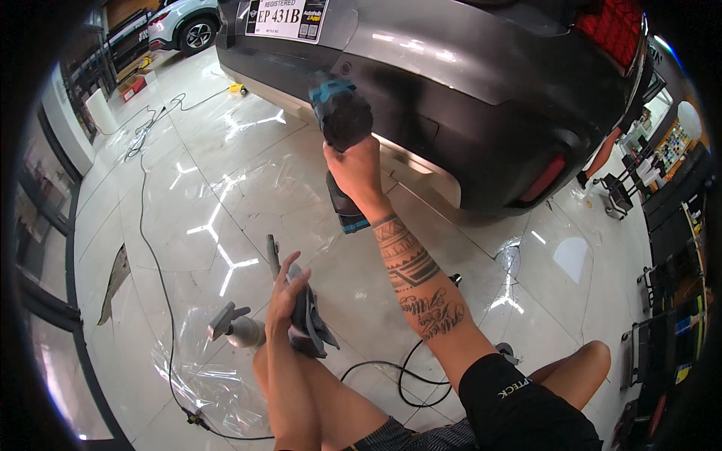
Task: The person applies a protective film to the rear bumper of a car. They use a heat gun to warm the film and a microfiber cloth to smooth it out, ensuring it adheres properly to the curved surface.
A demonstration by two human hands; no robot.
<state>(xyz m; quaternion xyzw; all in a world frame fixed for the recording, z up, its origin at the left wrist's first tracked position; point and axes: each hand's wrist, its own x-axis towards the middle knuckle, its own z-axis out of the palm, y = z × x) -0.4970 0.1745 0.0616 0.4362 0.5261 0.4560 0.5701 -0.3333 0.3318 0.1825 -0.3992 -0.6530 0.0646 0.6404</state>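
My right hand (355, 171) is wrapped round the grip of a teal and black cordless heat gun (344, 120). Its front end points at the dark grey rear bumper (421, 98) of a car, close to the surface; its battery base hangs below my wrist. Over my left thigh, my left hand (283, 297) holds a grey cloth (307, 319), the fingers partly bent against it. Just beyond those fingers a slim grey object (272, 252) shows, its kind unclear. A spray bottle (244, 329) with a grey trigger head is beside my left knee.
Clear plastic film (203, 376) lies crumpled on the tiled floor (248, 158). A black cable (159, 263) runs along the left, another (402, 368) loops beneath me. Behind stands a white car (184, 26). Wheeled carts (620, 197) and a person's arm (602, 159) are at right.
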